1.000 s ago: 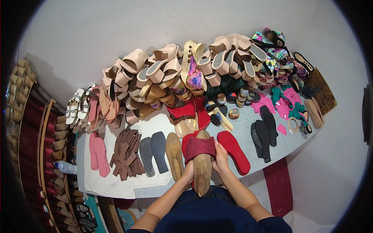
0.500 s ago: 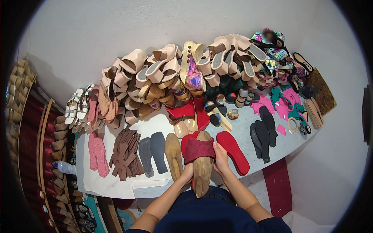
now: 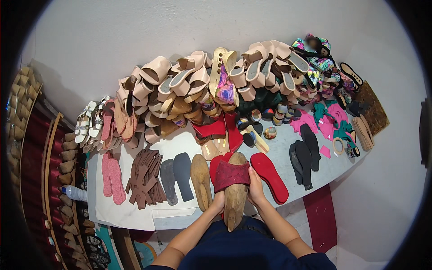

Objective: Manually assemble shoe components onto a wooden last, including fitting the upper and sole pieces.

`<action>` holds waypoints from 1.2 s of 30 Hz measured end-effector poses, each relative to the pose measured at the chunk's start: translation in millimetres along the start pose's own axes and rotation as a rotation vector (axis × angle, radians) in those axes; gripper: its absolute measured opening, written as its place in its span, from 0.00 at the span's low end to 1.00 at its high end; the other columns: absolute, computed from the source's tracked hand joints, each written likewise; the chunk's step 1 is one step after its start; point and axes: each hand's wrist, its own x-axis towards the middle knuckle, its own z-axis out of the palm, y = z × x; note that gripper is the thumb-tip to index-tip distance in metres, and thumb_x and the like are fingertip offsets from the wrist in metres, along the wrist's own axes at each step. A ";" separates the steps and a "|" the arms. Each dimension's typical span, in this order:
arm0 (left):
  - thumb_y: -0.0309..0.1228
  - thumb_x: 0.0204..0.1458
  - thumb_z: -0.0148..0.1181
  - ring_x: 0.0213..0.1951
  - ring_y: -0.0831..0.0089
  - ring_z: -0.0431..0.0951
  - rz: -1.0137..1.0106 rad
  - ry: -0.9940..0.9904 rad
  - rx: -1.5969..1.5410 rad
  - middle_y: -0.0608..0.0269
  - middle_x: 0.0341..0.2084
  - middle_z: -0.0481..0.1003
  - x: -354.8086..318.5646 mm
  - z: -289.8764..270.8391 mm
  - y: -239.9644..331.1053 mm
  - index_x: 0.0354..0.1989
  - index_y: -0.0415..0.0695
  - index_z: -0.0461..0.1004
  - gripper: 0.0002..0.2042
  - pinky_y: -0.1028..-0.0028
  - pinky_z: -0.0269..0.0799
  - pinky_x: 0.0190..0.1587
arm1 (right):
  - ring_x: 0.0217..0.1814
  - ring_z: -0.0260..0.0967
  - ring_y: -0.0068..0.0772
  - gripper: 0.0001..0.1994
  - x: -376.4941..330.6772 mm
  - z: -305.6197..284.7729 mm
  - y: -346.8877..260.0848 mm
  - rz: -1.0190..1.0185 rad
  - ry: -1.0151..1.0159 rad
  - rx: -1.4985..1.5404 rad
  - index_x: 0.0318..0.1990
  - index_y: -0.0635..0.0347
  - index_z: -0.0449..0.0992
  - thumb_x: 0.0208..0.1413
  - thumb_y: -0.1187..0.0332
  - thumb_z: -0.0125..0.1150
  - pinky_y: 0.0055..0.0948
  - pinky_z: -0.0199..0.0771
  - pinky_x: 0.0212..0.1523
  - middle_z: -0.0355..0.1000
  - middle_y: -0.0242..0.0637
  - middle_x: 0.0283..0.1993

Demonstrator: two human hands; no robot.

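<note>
A wooden shoe last (image 3: 236, 204) with a dark red patterned strap (image 3: 230, 175) wrapped over it is held between my two hands, above the table's near edge. My left hand (image 3: 218, 203) grips its left side below the strap, most of the fingers hidden underneath. My right hand (image 3: 256, 185) is closed against the right side, by the strap's edge. A second wooden last (image 3: 200, 181) lies on the table just left of the held one. One red sole (image 3: 270, 178) lies to the right; another red sole (image 3: 215, 164) is partly covered by the held last.
Grey soles (image 3: 183, 176), brown straps (image 3: 145, 180) and pink soles (image 3: 113, 180) lie to the left on the table (image 3: 173, 217). Black soles (image 3: 300, 162) lie to the right. Heaped beige sandals (image 3: 180, 83) line the back wall. Shelves of lasts (image 3: 67, 168) stand at far left.
The held last has shifted very slightly right and down. My right thumb, earlier over the strap's edge, now lies more along its side. The things on the table are unchanged.
</note>
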 end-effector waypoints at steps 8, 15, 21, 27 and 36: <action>0.50 0.54 0.30 0.48 0.65 0.64 0.066 -0.027 0.019 0.53 0.48 0.63 2.9 -3.4 0.3 0.52 0.39 0.57 0.27 0.70 0.58 0.50 | 0.51 0.57 0.26 0.21 6.6 -12.5 8.3 -0.057 0.053 -0.162 0.52 0.64 0.58 0.59 0.57 0.34 0.26 0.53 0.54 0.61 0.36 0.49; 0.49 0.55 0.29 0.48 0.66 0.64 0.040 -0.071 0.044 0.53 0.47 0.63 -3.3 8.5 7.8 0.52 0.38 0.57 0.27 0.70 0.58 0.50 | 0.49 0.56 0.26 0.23 32.8 -39.3 1.0 -0.233 0.022 -0.360 0.54 0.63 0.56 0.59 0.55 0.29 0.24 0.53 0.53 0.61 0.35 0.45; 0.51 0.54 0.26 0.47 0.66 0.65 -0.074 -0.192 0.176 0.50 0.46 0.64 8.0 0.1 -0.9 0.52 0.35 0.56 0.30 0.71 0.58 0.50 | 0.45 0.60 0.27 0.24 65.4 -18.7 -58.0 -0.224 -0.338 -0.620 0.47 0.65 0.65 0.59 0.55 0.28 0.25 0.57 0.49 0.65 0.36 0.41; 0.52 0.54 0.26 0.49 0.67 0.63 -0.043 -0.214 0.466 0.52 0.47 0.63 13.1 -10.8 -2.4 0.53 0.37 0.55 0.30 0.72 0.57 0.51 | 0.43 0.62 0.26 0.22 66.2 -12.2 -63.8 -0.105 -0.404 -0.642 0.38 0.66 0.71 0.59 0.57 0.33 0.23 0.57 0.48 0.68 0.37 0.38; 0.50 0.54 0.30 0.44 0.69 0.67 -0.021 -0.197 0.096 0.53 0.43 0.67 8.9 -13.2 -7.2 0.48 0.37 0.61 0.27 0.73 0.60 0.48 | 0.38 0.63 0.25 0.20 60.3 -16.4 -45.3 -0.264 -0.108 -0.507 0.41 0.66 0.69 0.59 0.58 0.33 0.23 0.61 0.43 0.68 0.35 0.35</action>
